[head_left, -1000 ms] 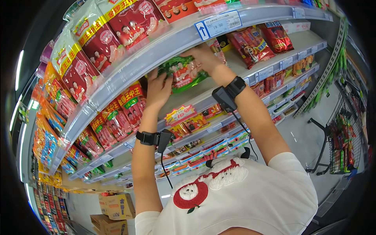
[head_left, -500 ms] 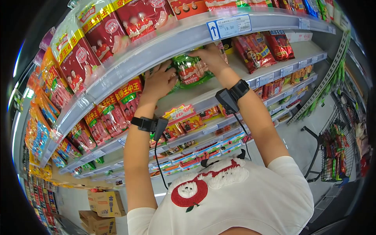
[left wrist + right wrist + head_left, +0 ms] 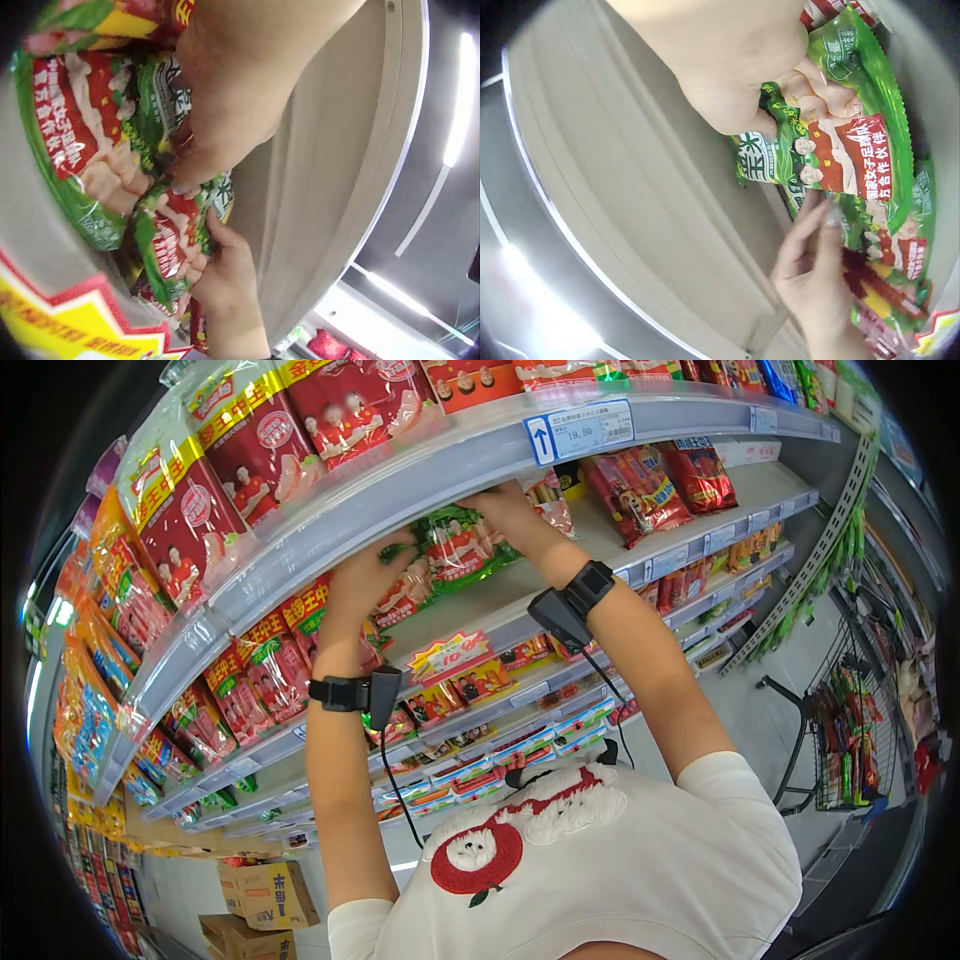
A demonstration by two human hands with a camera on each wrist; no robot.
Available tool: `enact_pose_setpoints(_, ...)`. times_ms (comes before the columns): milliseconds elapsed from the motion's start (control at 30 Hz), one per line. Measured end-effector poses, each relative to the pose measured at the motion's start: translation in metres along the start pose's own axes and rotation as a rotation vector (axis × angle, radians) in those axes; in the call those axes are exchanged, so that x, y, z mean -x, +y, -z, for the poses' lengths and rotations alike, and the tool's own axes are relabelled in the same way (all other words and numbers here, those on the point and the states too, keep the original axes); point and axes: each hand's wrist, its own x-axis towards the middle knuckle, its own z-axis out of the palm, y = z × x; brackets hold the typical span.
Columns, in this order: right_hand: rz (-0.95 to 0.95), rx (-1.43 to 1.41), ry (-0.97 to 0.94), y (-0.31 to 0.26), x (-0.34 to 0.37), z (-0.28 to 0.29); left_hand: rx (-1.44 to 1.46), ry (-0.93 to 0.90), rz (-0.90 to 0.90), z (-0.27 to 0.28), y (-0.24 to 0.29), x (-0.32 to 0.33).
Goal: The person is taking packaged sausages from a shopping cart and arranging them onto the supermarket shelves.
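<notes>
Beneath the shelf lip, the right hand grips the top of a green sausage bag, thumb and fingers around its edge. In the right wrist view this bag hangs beside a second green bag. The left hand is just left of it; its thumb and fingers pinch the second bag's upper edge, as the left hand shows in the right wrist view. In the left wrist view the second bag lies below the left hand, whose fingertips are partly hidden.
A shelf edge with a price label runs above both hands, large red bags standing on it. Red bags lie to the right. A promotional sign hangs below. A loaded cart and cartons are on the floor.
The left hand has moved left and slightly down, and more of the second green bag shows beside it. The right hand has stayed at the first green bag, shifting slightly left in view.
</notes>
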Motion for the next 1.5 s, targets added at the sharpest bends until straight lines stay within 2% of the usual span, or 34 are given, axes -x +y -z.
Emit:
enact_pose_setpoints(33,0.066,0.062,0.020,0.014,-0.005,-0.001,0.037,0.043,0.090,0.006,0.003,-0.001)
enact_pose_setpoints(67,0.075,0.032,-0.016,0.031,-0.015,0.001,0.022,-0.031,0.227,0.015,0.009,-0.001)
enact_pose_setpoints(167,0.169,0.165,-0.031,0.047,-0.027,0.004,-0.140,0.053,-0.085,0.007,0.010,0.003)
enact_pose_setpoints(200,0.184,0.245,-0.008,0.047,-0.029,0.004,-0.114,-0.045,-0.128,0.003,0.015,0.001)
enact_pose_setpoints(300,0.206,0.479,-0.028,0.042,-0.026,0.010,-0.230,-0.085,-0.187,-0.016,0.029,0.000)
enact_pose_setpoints(400,0.153,0.648,-0.042,0.026,-0.017,0.011,-0.260,-0.172,-0.130,-0.034,0.018,-0.002)
enact_pose_setpoints(500,0.407,0.863,-0.068,0.030,-0.013,0.012,-0.304,-0.215,-0.094,-0.038,0.016,-0.003)
enact_pose_setpoints(900,0.222,1.415,-0.357,-0.025,0.022,0.009,-0.525,-0.279,0.014,-0.042,0.032,-0.005)
enact_pose_setpoints(1000,0.336,1.372,-0.334,-0.018,0.028,0.014,-0.546,-0.266,0.012,-0.043,0.035,-0.001)
enact_pose_setpoints(1200,0.342,1.308,-0.324,-0.009,0.034,0.017,-0.565,-0.261,0.010,-0.043,0.038,0.000)
enact_pose_setpoints(1400,0.413,1.384,-0.260,0.000,0.036,0.013,-0.578,-0.255,0.033,-0.046,0.040,0.000)
enact_pose_setpoints(1500,0.549,1.449,-0.103,0.011,0.033,0.005,-0.602,-0.238,0.070,-0.053,0.039,-0.002)
